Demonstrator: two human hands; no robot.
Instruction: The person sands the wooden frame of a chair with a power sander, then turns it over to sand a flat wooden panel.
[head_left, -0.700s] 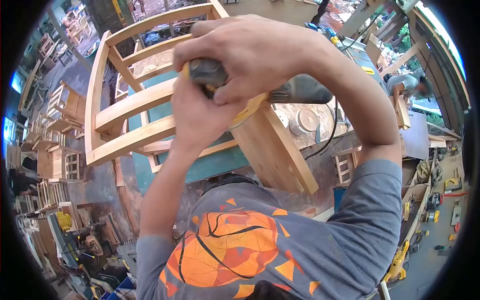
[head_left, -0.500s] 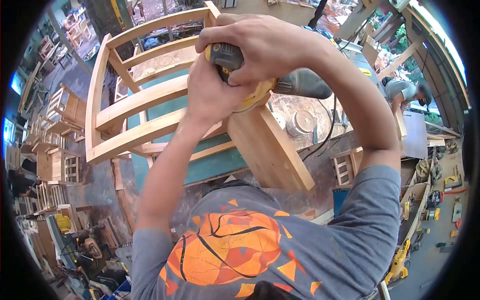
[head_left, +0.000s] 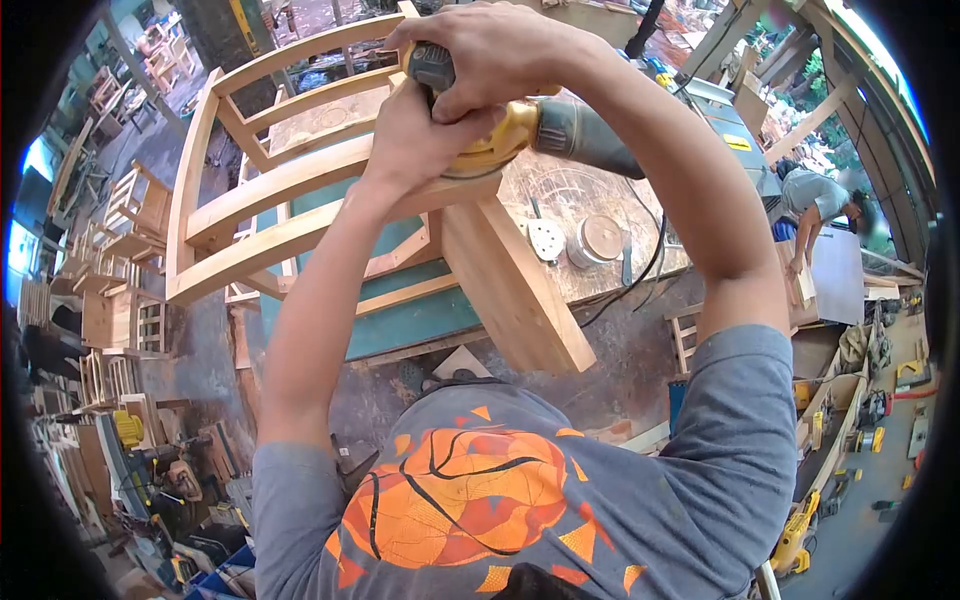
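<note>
A yellow and black electric sander, with a dark dust bag at its right side, rests against the wooden chair frame. My right hand is closed over the top of its black grip. Lower down, my left hand wraps the sander body from the left, its fingers partly hidden. The chair frame lies tipped over on the workbench, its slatted part reaching left. A broad wooden piece of it points toward me. The sander's underside is mostly out of sight.
On the workbench sit a round tin, a perforated sanding disc and a dark cable. Another person bends over work at right. Several wooden chairs stand at left; power tools lie at lower right.
The sander and both my hands have moved away from me and slightly left along the chair frame. More of the bench, with the tin and sanding disc, now shows.
</note>
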